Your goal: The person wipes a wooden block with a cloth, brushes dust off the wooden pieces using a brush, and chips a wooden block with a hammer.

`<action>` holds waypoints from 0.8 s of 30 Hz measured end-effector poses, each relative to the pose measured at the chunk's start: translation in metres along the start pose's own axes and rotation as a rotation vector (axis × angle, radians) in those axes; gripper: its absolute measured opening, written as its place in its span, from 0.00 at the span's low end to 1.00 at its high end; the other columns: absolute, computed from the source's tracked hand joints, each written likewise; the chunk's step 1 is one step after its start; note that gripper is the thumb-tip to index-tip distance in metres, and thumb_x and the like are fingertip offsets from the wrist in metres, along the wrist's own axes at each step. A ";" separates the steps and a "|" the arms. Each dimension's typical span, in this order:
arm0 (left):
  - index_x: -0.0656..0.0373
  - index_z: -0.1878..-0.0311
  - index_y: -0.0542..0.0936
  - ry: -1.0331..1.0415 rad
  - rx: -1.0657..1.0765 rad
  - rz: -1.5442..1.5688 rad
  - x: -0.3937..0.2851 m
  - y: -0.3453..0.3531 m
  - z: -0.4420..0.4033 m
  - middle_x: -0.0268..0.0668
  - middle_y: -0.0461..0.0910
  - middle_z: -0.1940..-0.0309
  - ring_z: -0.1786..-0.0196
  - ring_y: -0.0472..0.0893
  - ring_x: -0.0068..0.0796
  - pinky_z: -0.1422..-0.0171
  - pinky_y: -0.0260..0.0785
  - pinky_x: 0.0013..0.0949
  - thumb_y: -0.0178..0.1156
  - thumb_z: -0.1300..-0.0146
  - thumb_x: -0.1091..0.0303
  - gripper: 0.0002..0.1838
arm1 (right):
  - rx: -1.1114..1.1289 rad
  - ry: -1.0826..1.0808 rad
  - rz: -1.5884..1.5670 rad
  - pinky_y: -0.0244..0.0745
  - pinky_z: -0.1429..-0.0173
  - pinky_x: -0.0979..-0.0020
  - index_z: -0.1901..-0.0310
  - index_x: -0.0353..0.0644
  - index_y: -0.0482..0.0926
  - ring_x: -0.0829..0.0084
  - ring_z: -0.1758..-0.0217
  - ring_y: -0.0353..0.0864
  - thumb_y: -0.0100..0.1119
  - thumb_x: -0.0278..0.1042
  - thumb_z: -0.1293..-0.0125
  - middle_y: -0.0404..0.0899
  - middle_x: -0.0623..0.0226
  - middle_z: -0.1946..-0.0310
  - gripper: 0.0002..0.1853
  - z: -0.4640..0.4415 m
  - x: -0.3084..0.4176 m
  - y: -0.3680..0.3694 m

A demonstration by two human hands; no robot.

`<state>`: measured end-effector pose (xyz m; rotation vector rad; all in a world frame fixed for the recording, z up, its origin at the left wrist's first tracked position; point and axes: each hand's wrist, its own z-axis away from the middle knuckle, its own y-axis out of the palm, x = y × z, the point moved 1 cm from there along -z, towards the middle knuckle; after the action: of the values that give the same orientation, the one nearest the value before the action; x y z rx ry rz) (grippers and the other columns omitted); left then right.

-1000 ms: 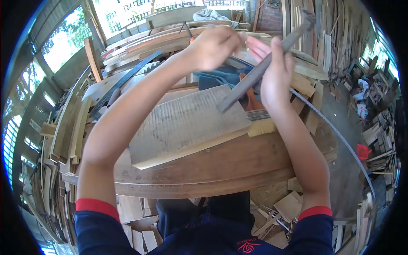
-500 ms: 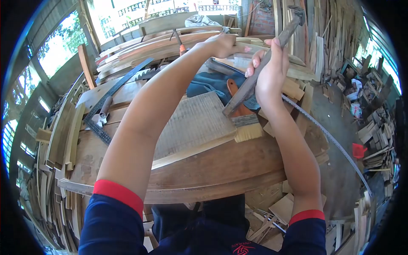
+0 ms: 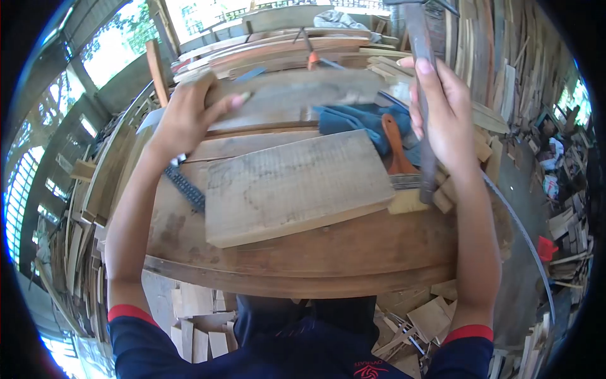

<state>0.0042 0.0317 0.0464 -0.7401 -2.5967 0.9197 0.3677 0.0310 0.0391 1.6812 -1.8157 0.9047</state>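
Note:
My left hand (image 3: 189,114) is closed on the left end of a wooden board (image 3: 303,90), blurred by motion, which reaches across the back of the table. Upright in my right hand (image 3: 445,110) is a hammer (image 3: 421,44), its head at the top edge of the view and its handle end low beside the brush. A thick rough wood block (image 3: 297,186) lies between my arms on the brown wooden table (image 3: 328,252). To its right rests a brush (image 3: 396,148) with an orange-brown handle, next to a blue cloth (image 3: 356,123).
Part of a dark perforated metal square (image 3: 185,188) shows left of the block. Long planks (image 3: 271,49) are stacked behind the table, with an orange-handled tool (image 3: 312,58) there. A pale curved strip (image 3: 521,221) runs down the right side. Wood scraps (image 3: 432,312) litter the floor.
My left hand has swung left from the back of the table, with the board now across the view. The hammer has turned more upright in my right hand. The camera view has shifted.

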 end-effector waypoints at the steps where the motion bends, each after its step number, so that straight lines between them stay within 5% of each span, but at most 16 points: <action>1: 0.68 0.66 0.73 -0.124 0.151 0.007 -0.007 -0.014 0.014 0.49 0.68 0.81 0.76 0.69 0.47 0.64 0.65 0.47 0.68 0.31 0.45 0.30 | 0.065 -0.039 0.106 0.62 0.79 0.76 0.48 0.36 0.80 0.85 0.81 0.68 0.53 0.44 0.17 0.71 0.74 0.76 0.17 0.001 0.000 -0.001; 3: 0.69 0.65 0.74 -0.290 0.316 0.085 -0.020 -0.029 0.037 0.49 0.69 0.80 0.75 0.71 0.46 0.64 0.67 0.47 0.68 0.31 0.46 0.29 | 0.097 -0.170 0.205 0.60 0.76 0.76 0.47 0.38 0.78 0.85 0.80 0.67 0.56 0.42 0.18 0.74 0.75 0.79 0.14 0.009 0.010 0.014; 5: 0.69 0.64 0.75 -0.390 0.330 0.237 -0.030 -0.029 0.059 0.50 0.71 0.80 0.75 0.72 0.45 0.63 0.67 0.46 0.69 0.31 0.47 0.29 | 0.220 -0.064 0.276 0.60 0.76 0.77 0.44 0.39 0.77 0.85 0.80 0.67 0.56 0.42 0.19 0.75 0.74 0.80 0.14 0.014 0.027 0.014; 8: 0.70 0.61 0.78 -0.318 0.318 0.296 -0.026 -0.027 0.067 0.51 0.74 0.78 0.74 0.75 0.44 0.63 0.69 0.46 0.69 0.31 0.47 0.28 | 0.302 -0.075 0.375 0.58 0.76 0.78 0.40 0.40 0.79 0.86 0.81 0.66 0.57 0.40 0.20 0.76 0.74 0.79 0.15 0.016 0.029 0.011; 12: 0.66 0.57 0.80 -0.403 0.591 0.357 -0.009 -0.029 0.049 0.40 0.77 0.72 0.69 0.75 0.27 0.62 0.66 0.33 0.71 0.34 0.43 0.29 | 0.274 -0.056 0.518 0.60 0.74 0.76 0.41 0.38 0.82 0.85 0.80 0.66 0.57 0.38 0.21 0.75 0.74 0.80 0.15 0.016 0.047 -0.001; 18: 0.66 0.55 0.83 -0.109 0.603 0.508 -0.004 -0.012 0.013 0.39 0.85 0.65 0.63 0.81 0.25 0.57 0.75 0.32 0.76 0.37 0.51 0.25 | 0.581 0.030 0.714 0.63 0.71 0.71 0.42 0.36 0.83 0.81 0.77 0.69 0.55 0.38 0.21 0.72 0.72 0.81 0.17 0.012 0.034 -0.016; 19: 0.68 0.55 0.82 -0.127 0.561 0.622 -0.004 -0.009 0.018 0.39 0.84 0.66 0.65 0.81 0.24 0.57 0.76 0.29 0.77 0.37 0.55 0.23 | 0.518 -0.109 0.714 0.65 0.69 0.69 0.42 0.34 0.82 0.78 0.75 0.72 0.56 0.38 0.23 0.73 0.67 0.79 0.17 0.010 0.037 -0.020; 22: 0.68 0.56 0.82 -0.137 0.505 0.598 -0.004 -0.016 0.032 0.37 0.83 0.68 0.68 0.80 0.23 0.61 0.75 0.28 0.76 0.36 0.57 0.22 | 0.313 0.103 0.675 0.68 0.66 0.67 0.44 0.32 0.82 0.74 0.73 0.74 0.57 0.38 0.24 0.75 0.60 0.76 0.17 0.011 0.049 -0.010; 24: 0.67 0.57 0.80 -0.188 0.516 0.579 -0.002 -0.020 0.036 0.35 0.78 0.72 0.72 0.74 0.20 0.67 0.68 0.29 0.75 0.36 0.56 0.22 | 0.445 -0.069 0.814 0.70 0.63 0.66 0.45 0.31 0.83 0.72 0.70 0.76 0.58 0.37 0.25 0.79 0.56 0.72 0.18 0.014 0.033 -0.017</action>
<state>-0.0166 -0.0006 0.0321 -1.3143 -2.1368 1.8074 0.3824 -0.0011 0.0568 1.1605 -2.5364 1.6948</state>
